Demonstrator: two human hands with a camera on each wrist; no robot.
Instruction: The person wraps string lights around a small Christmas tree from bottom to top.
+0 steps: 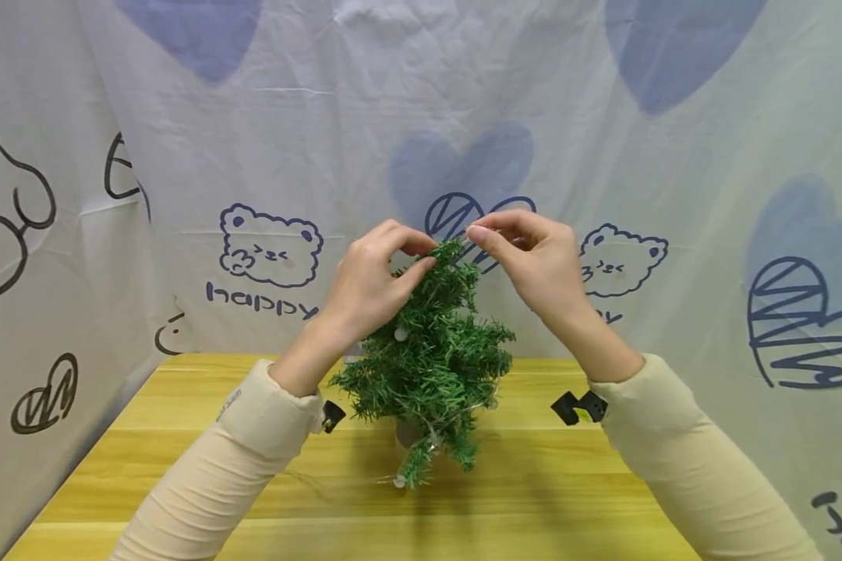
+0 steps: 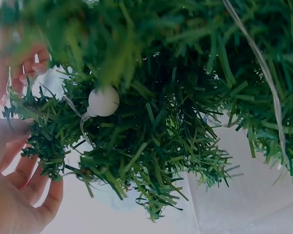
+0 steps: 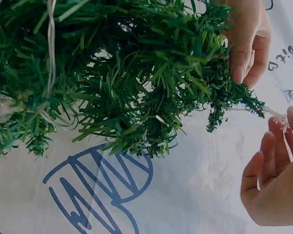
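Note:
A small artificial Christmas tree stands on the table, its tip between my two hands. My left hand pinches the tip of the tree from the left, thumb and fingers at the green needles. Just right of the tip, my right hand pinches a thin string-light wire between thumb and fingertips. A small clear piece with some red shows at those fingertips in the right wrist view. The wire winds down around the branches with round bulbs on it; one white bulb sits near the left hand.
The wooden table lies under the tree. At the tree's front, a bulb hangs by a low branch, and thin wire trails left over the tabletop. A pale cloth with hearts and bear drawings hangs behind and at the sides.

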